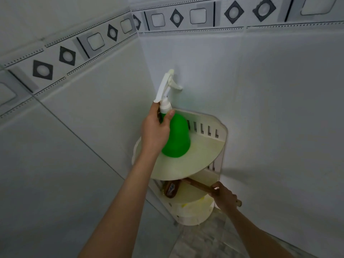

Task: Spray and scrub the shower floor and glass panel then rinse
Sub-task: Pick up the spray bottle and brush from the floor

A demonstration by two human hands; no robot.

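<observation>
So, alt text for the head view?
A person's left hand grips the neck of a green spray bottle at the top shelf of a corner rack, while the right hand holds the handle of a brush on the shelf below.

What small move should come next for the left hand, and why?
Probably lift the green spray bottle straight up off the top shelf: the left hand grips its neck, and its base seems to rest on the shelf.

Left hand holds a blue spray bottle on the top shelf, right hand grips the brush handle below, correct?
Not quite: in the head view the spray bottle is green, not blue. The left hand holds it on the top shelf; the right hand grips the brush handle below.
</observation>
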